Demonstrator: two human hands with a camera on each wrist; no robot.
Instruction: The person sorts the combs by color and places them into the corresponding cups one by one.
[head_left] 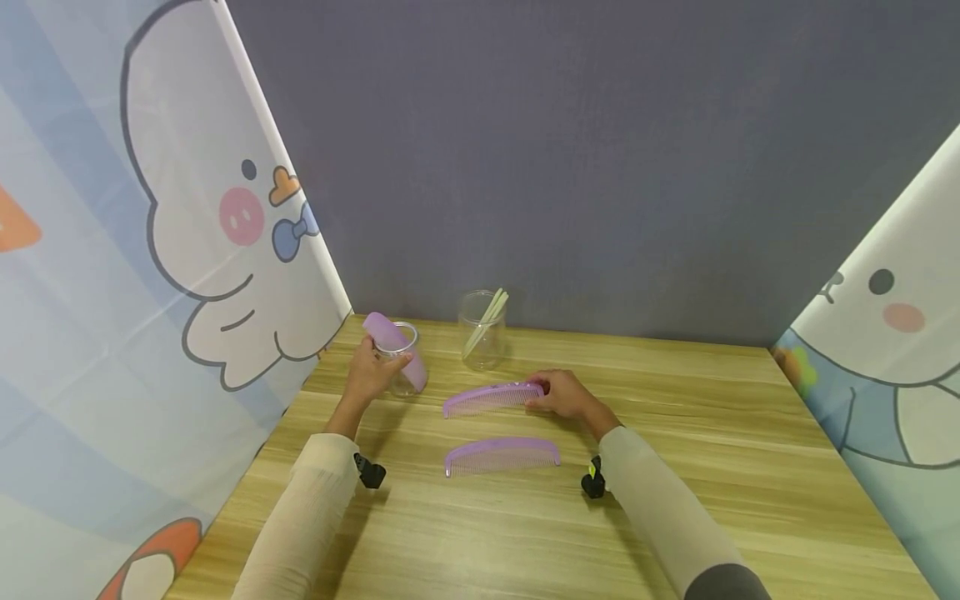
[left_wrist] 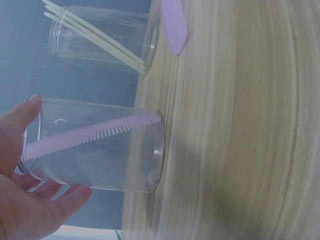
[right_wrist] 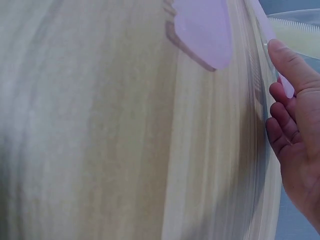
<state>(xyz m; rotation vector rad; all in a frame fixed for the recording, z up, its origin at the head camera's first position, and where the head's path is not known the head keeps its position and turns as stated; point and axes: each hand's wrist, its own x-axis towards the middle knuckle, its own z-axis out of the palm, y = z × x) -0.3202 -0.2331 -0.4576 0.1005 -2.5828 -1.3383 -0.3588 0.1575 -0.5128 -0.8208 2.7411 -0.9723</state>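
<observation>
My left hand [head_left: 367, 375] grips a clear jar [left_wrist: 110, 175] near its rim, thumb on one side and fingers on the other. Inside that jar a purple comb [head_left: 386, 332] leans diagonally, its top end sticking out past the rim. The jar's base is at the tabletop. My right hand [head_left: 564, 393] pinches the right end of a second purple comb [head_left: 483, 400] between thumb and fingers, close over the table. Nearer to me lies a third purple comb [head_left: 502, 456], flat on the wood with its teeth toward me.
Another clear jar [head_left: 480, 354] stands at the back, between the hands, with several pale green combs [head_left: 491, 317] leaning in it. Behind the wooden table [head_left: 675, 467] rises a dark grey wall [head_left: 600, 167]. Cartoon-printed sheets [head_left: 187, 275] line both sides.
</observation>
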